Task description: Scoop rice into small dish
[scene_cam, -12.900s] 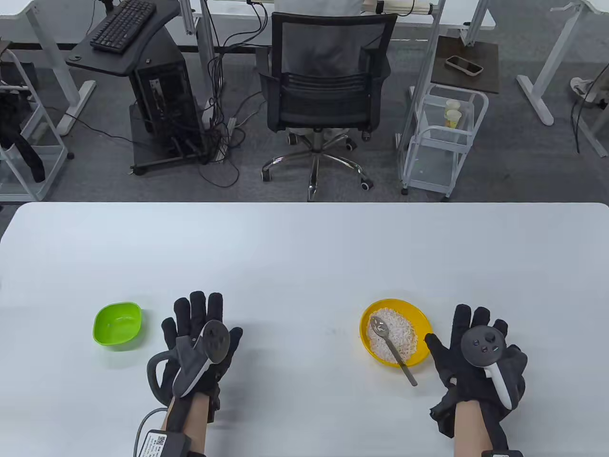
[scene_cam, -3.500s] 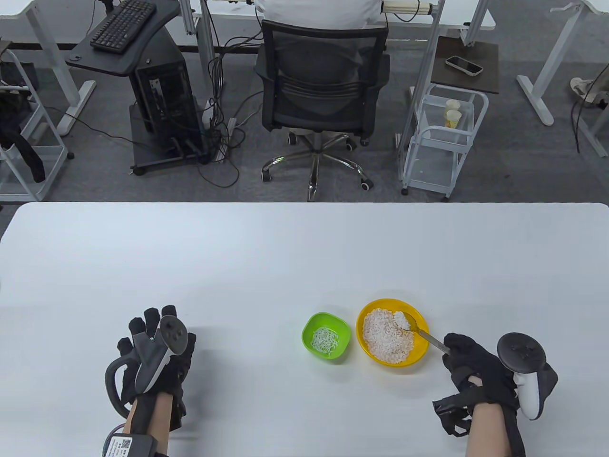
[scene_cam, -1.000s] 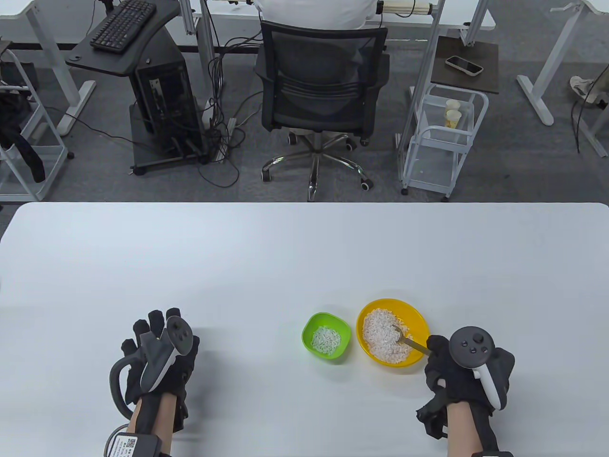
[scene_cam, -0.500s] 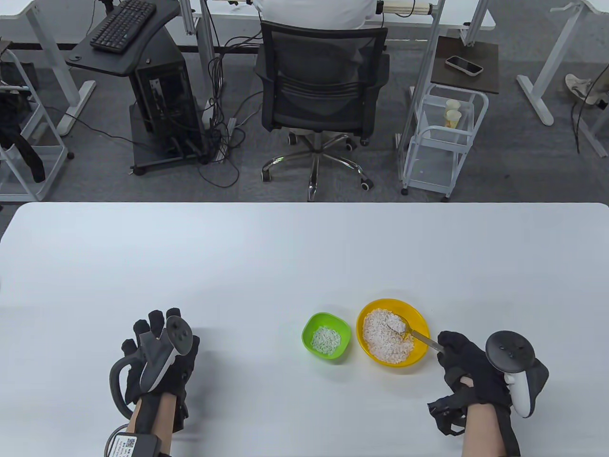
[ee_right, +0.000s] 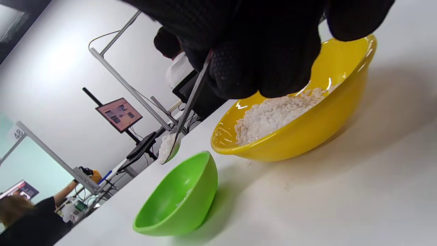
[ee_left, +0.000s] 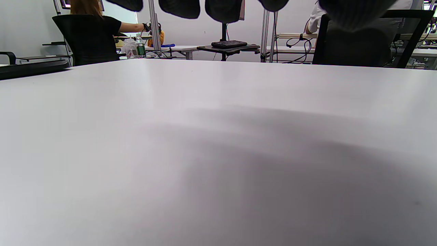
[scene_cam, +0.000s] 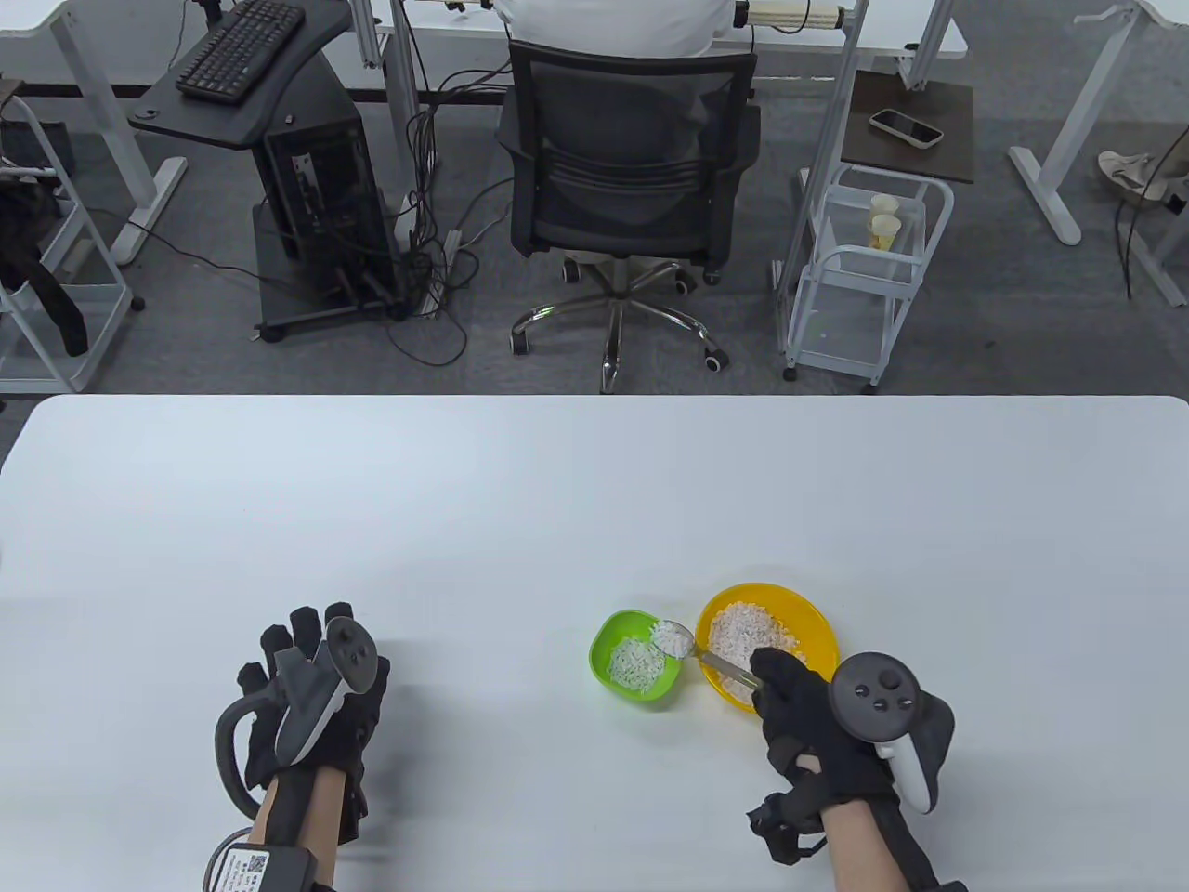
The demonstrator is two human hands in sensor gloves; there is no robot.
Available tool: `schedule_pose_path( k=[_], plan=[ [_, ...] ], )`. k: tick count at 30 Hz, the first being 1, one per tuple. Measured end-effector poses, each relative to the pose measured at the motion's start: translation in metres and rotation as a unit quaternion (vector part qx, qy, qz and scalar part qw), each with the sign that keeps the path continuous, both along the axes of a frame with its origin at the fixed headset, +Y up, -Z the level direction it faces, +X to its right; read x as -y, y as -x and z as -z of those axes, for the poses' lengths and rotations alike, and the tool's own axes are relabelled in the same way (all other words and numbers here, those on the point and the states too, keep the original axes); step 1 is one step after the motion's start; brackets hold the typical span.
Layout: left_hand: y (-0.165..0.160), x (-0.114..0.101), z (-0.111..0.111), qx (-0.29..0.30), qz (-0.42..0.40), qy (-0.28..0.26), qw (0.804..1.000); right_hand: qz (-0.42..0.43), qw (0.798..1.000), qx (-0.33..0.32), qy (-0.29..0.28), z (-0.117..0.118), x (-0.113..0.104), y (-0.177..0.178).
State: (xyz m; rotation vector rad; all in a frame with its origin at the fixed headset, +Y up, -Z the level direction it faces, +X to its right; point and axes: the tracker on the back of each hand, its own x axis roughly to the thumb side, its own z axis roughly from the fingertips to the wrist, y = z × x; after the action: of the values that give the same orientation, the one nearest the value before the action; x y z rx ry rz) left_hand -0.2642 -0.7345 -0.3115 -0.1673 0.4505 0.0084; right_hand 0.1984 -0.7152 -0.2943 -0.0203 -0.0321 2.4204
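The rice already in the green dish forms a small patch on its floor, so the transfer is judged partly done. The dish stands on the table, just left of the yellow bowl, which holds most of the rice. A loaded spoon hangs above the right side of the dish; the right wrist view shows its bowl heaped with grains, above the dish rim and not touching it. The right hand grips the spoon handle between closed fingers, over the near part of the yellow bowl. The current load is not yet tipped out, so the pour remains, and further scoops are likely if a fuller dish is wanted. The left hand rests on the table well to the left, fingers spread, holding nothing.
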Motion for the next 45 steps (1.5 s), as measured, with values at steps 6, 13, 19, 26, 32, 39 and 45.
schedule_pose_path(
  k=[6,13,19,26,32,39,45],
  plan=[
    [0.000,0.000,0.000,0.000,0.001,0.000,1.000,-0.136,0.987,-0.015,-0.085,-0.009,0.001,0.035],
    [-0.001,0.000,0.000,0.002,0.001,0.000,1.000,-0.242,0.953,-0.040,-0.180,-0.021,-0.004,0.058],
    [-0.002,0.000,0.000,0.003,0.002,0.001,1.000,-0.337,0.912,-0.038,-0.231,-0.028,-0.008,0.066],
    [-0.003,-0.002,-0.001,0.004,0.000,-0.001,1.000,-0.313,0.915,-0.003,-0.254,-0.029,-0.026,0.049],
    [-0.003,-0.002,-0.001,0.004,-0.001,0.000,1.000,-0.354,0.918,0.104,-0.144,-0.014,-0.033,-0.006],
    [-0.004,-0.003,-0.001,0.006,-0.002,0.000,1.000,-0.365,0.915,0.151,-0.076,0.001,-0.019,-0.031],
    [-0.005,-0.002,-0.001,0.006,-0.001,-0.001,1.000,-0.281,0.946,0.160,-0.011,0.011,-0.003,-0.048]
  ],
)
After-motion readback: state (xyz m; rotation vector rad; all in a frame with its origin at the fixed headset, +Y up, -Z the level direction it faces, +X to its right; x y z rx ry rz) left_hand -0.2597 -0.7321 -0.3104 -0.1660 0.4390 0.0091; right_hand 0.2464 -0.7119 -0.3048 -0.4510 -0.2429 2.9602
